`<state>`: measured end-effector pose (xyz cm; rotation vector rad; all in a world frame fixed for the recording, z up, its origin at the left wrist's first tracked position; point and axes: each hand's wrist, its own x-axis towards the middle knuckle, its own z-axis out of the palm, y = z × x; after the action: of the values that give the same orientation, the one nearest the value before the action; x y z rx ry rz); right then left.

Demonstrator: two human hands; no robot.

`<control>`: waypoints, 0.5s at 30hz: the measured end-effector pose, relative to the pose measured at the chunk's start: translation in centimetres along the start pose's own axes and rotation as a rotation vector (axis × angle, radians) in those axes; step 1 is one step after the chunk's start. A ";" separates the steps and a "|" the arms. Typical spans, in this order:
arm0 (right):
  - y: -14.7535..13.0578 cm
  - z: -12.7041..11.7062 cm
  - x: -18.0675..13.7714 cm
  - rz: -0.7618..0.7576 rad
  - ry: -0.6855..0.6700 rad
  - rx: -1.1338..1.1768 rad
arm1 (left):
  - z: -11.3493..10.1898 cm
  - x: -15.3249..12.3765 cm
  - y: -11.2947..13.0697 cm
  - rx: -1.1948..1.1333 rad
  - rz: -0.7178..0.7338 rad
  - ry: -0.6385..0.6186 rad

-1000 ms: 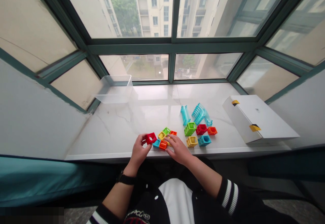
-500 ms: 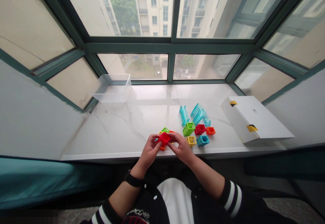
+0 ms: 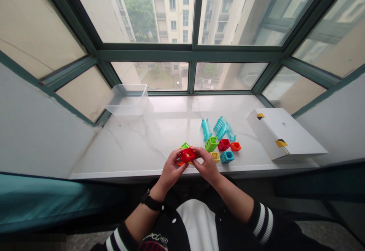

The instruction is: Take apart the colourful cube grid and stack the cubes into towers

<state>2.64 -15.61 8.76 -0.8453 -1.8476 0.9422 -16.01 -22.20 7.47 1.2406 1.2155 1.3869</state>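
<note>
Head view looks down on a person's left hand (image 3: 170, 172) and right hand (image 3: 208, 166), brought together just above a white marble counter (image 3: 128, 148). The fingers (image 3: 177, 158) of both hands are closed on a bright red hollow plastic cube (image 3: 188, 155) from opposite sides, a two-handed hold that steadies it where its open face shows. Beneath the hands lies a small cluster: a lime-green hollow block (image 3: 185, 145) and orange edges (image 3: 180, 163) show, but the rest is hidden, and any link between the cube and these pieces cannot be made out. To the right, a green hollow block (image 3: 211, 144), a red hollow block (image 3: 224, 144), an orange hollow block (image 3: 235, 146) and a blue hollow block (image 3: 227, 157) stay within easy reach, near translucent teal ribbed plastic pieces (image 3: 218, 128); a yellow hollow block (image 3: 215, 157) is partly cut off by the right hand. A clear plastic tub (image 3: 127, 100) and a white cardboard box with yellow tape (image 3: 282, 135) sit farther off.
</note>
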 end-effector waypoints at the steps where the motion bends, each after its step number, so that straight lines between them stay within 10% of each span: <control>1: -0.1 0.0 0.0 -0.007 0.002 -0.008 | 0.0 0.0 0.1 0.055 0.028 0.019; 15: 0.3 -2.3 0.6 -0.066 -0.027 -0.050 | 1.6 1.7 1.6 0.219 0.103 0.009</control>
<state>4.53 -14.40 9.52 -0.8006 -1.9172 0.8734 -14.60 -20.56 9.26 1.4678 1.3542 1.3611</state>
